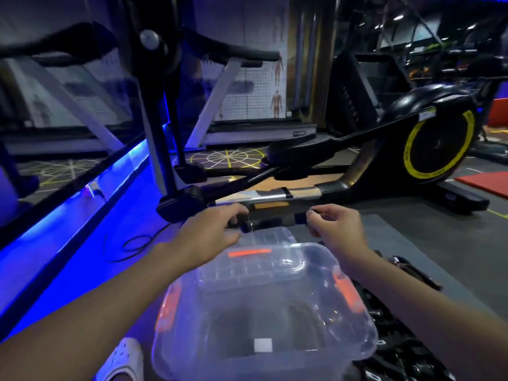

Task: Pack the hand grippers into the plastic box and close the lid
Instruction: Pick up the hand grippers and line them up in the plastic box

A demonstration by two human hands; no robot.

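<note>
Head view, left hand (215, 228), right hand (335, 229) holding hand gripper (270, 223), box (176, 350), elliptical (437, 141) behind

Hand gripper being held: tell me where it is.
Head view, centre: the hand gripper is held between the left hand and right hand, above the far end of the plastic box.

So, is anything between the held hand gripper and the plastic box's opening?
Partly: the clear lid lies tilted over the far end of the plastic box, just below the hand gripper. The near part looks uncovered.
</note>
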